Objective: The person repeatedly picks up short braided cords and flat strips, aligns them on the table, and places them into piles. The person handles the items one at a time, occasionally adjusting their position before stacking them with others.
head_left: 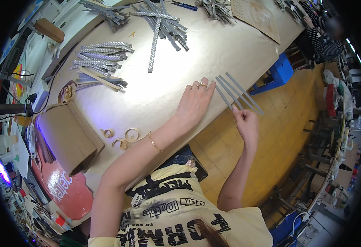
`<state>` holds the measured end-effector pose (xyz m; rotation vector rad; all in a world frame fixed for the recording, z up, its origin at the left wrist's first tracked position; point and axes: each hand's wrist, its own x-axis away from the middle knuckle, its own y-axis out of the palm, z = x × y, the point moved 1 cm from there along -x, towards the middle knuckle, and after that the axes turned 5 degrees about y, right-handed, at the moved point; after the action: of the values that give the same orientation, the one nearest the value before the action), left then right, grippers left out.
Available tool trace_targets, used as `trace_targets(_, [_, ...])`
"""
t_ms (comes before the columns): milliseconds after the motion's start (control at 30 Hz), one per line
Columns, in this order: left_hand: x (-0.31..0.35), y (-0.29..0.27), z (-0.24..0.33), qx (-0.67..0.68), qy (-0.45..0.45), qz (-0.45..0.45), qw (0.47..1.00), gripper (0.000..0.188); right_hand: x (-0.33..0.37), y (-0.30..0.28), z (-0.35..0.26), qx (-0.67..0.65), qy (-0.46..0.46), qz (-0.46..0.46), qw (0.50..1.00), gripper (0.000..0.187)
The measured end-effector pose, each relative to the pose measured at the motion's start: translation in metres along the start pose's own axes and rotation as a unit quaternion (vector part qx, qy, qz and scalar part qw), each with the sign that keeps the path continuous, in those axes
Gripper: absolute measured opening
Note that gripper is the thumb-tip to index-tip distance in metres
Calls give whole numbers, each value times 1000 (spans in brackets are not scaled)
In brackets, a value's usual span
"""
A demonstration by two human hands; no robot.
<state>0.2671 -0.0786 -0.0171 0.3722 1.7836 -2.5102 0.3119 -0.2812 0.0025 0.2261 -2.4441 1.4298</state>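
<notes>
My left hand, with rings on its fingers, rests palm down at the table's near edge, fingers bent forward and slightly apart. Its thumb tip is beside the upper end of a narrow grey strip. Beyond the edge my right hand is closed, thumb and finger pinching the lower end of that strip. More grey strips lie side by side just to the right, jutting over the table edge. What lies under my left fingers is hidden.
On the gold-coloured table lie braided silver strips, bundled grey strips, tan curls and a bent brown sheet. A blue stool stands beyond the right edge. Another person in striped sleeves is at the far right.
</notes>
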Motion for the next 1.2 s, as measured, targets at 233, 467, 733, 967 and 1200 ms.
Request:
trace_targets(233, [13,-20,-11,222,-43,29,974,56,46,-44,65,220,64,176,957,50])
trace_targets(467, [123,-74,10,260,-72,205,941,43,56,-19,-67,-76,-196,161,964,23])
trace_targets(733, [246,-122,1,143,-273,295,905,33,84,126,-249,93,-579,39,809,24])
trace_targets(967, [268,-135,0,123,-323,401,848,31,89,118,-250,-19,-445,-165,880,19])
trace_targets(1200, [224,-147,-13,89,-153,412,894,41,145,58,-197,-272,-268,-496,780,16])
